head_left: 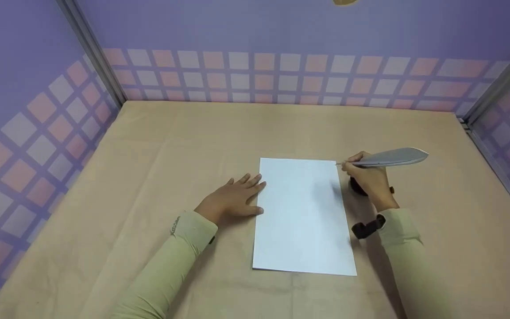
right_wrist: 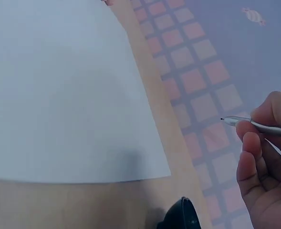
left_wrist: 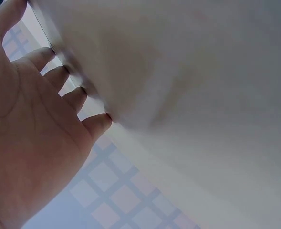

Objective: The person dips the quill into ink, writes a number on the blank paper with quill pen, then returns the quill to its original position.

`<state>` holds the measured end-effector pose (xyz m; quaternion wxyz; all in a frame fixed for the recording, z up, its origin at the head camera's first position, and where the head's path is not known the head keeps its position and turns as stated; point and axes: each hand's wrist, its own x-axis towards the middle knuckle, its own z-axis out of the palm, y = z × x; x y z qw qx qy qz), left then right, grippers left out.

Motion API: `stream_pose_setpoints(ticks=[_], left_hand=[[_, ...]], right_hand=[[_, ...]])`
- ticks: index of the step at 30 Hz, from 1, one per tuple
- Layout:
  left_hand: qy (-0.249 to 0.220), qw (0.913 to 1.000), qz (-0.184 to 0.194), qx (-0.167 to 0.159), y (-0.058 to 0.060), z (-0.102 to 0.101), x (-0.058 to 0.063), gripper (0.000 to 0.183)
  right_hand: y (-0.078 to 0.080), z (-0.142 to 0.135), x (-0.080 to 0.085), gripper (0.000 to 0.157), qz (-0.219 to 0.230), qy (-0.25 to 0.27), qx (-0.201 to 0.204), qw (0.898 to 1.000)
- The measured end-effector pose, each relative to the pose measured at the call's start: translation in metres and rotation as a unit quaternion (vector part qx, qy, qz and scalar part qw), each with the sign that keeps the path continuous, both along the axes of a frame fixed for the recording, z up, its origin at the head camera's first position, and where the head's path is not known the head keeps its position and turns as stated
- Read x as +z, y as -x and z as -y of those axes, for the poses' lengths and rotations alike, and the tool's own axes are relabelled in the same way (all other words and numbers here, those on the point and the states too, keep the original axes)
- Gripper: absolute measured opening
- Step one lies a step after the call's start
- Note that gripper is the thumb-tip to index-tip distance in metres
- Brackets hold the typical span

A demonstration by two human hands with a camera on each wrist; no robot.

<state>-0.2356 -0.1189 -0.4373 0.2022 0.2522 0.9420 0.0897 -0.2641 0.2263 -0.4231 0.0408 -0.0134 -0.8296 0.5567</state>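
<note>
Tabletop [head_left: 184, 137] stretching past paper [head_left: 301, 221] on every side. Left hand [head_left: 235, 197] touching its left edge, fingers spreading apart. Right hand [head_left: 372, 179] pinching feather pen [head_left: 396, 157] near far right corner, long axis running crosswise, tip pointing left, perhaps meeting paper.

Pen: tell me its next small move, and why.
Probably ease the pen inward and lower its tip onto the paper. The right grip pinches it with the tip by the paper's far right corner, the left fingers rest at the opposite edge, and no marks show on the sheet.
</note>
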Motion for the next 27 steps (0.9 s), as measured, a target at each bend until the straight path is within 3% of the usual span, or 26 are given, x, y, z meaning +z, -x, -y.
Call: stream_pose_setpoints(ticks=[6, 19, 27], left_hand=[[0.0, 1.0, 0.002, -0.001, 0.0, 0.0, 0.0, 0.078], [0.001, 0.9999, -0.004, -0.009, -0.001, 0.001, 0.002, 0.078], [0.005, 1.0, 0.004, -0.002, 0.001, 0.0, 0.0, 0.077]], right_hand=[[0.003, 0.012, -0.005, 0.021, -0.01, 0.012, -0.003, 1.0], [0.011, 0.03, -0.016, 0.006, -0.016, -0.001, -0.021, 1.0], [0.015, 0.036, -0.021, 0.005, -0.014, 0.045, -0.023, 0.999]])
